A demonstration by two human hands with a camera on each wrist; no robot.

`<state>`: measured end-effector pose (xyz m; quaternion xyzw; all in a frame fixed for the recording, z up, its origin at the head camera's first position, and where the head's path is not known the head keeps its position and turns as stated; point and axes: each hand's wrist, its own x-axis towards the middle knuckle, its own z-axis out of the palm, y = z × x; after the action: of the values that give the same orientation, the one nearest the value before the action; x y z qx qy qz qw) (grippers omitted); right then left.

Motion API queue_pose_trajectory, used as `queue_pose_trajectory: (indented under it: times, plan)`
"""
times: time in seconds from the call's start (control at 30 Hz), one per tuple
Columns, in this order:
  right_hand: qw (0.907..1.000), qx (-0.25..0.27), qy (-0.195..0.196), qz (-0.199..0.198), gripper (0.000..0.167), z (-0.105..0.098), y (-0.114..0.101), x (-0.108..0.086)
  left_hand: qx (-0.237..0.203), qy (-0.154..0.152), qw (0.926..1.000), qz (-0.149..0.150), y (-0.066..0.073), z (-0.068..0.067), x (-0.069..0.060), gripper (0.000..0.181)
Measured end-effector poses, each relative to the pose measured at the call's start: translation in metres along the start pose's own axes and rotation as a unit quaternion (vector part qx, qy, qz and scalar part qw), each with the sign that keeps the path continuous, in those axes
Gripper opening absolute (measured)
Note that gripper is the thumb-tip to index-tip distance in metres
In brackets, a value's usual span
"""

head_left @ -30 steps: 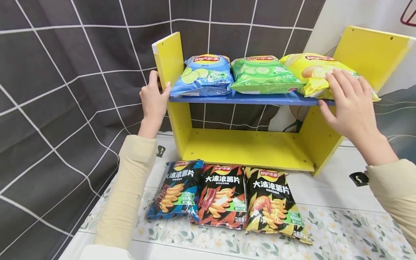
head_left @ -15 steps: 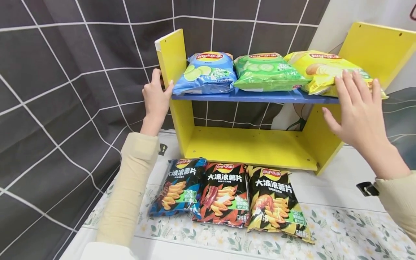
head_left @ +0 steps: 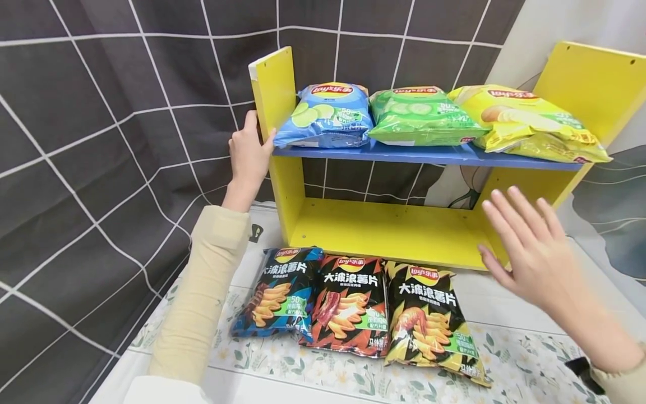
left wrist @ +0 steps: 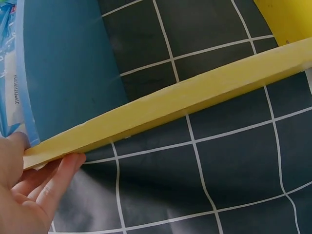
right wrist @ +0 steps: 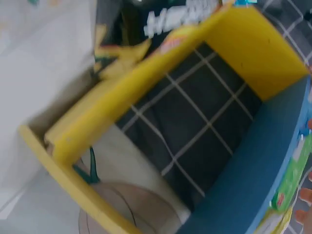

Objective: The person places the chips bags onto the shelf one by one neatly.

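My left hand (head_left: 249, 148) grips the left side panel (head_left: 274, 92) of a yellow and blue shelf, thumb at the front edge and fingers behind. In the left wrist view the fingers (left wrist: 58, 183) lie against the panel's outer face. My right hand (head_left: 535, 252) is in the air in front of the shelf's lower right, fingers spread, holding nothing. On the blue upper board (head_left: 404, 155) lie a blue chip bag (head_left: 328, 118), a green chip bag (head_left: 424, 118) and a yellow chip bag (head_left: 530, 123), side by side.
Before the shelf, a black-and-blue chip bag (head_left: 280, 294), a black-and-red one (head_left: 348, 308) and a black-and-yellow one (head_left: 431, 320) lie on the flowered tabletop cloth (head_left: 323, 370). The yellow lower board (head_left: 388, 230) is above them. A dark gridded curtain (head_left: 101, 168) hangs behind and left.
My right hand has left the yellow chip bag and moved down toward the front. The left hand keeps its grip on the side panel. The view has shifted slightly.
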<state>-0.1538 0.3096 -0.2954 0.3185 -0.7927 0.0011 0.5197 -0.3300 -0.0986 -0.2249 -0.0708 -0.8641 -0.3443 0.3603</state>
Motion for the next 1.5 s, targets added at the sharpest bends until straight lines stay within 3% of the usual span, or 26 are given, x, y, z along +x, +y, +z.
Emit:
queue_pose_trajectory:
  times: [0.13,0.3,0.47,0.67,0.83,1.07,1.5]
  plan:
    - [0.9974,0.036,-0.054,-0.030,0.064,0.009,-0.017,-0.018,-0.008,-0.007,0.9999,0.003,-0.002,0.001,0.000,0.042]
    - [0.9887,0.081,-0.118,-0.044,0.067,0.023,-0.044,-0.046,-0.005,-0.003,0.9995,0.030,-0.004,0.001,-0.002,0.042]
    - [0.9762,0.109,-0.184,-0.032,0.071,0.026,-0.074,-0.075,-0.008,0.005,0.9984,0.056,-0.006,0.002,-0.002,0.040]
    - [0.9550,0.089,-0.283,-0.006,0.091,0.019,-0.106,-0.107,-0.023,0.013,0.9974,0.067,-0.005,0.004,-0.003,0.039]
    - [0.9619,0.065,-0.264,-0.032,0.076,0.025,-0.114,-0.121,-0.025,0.012,0.9974,0.066,-0.006,0.004,-0.003,0.039]
    - [0.9655,0.042,-0.249,-0.065,0.065,0.030,-0.111,-0.121,-0.018,0.013,0.9977,0.064,-0.011,0.003,-0.003,0.040]
    - [0.9759,0.042,-0.214,0.000,0.058,0.017,-0.097,-0.097,-0.020,0.008,0.9981,0.058,-0.007,0.001,-0.005,0.041]
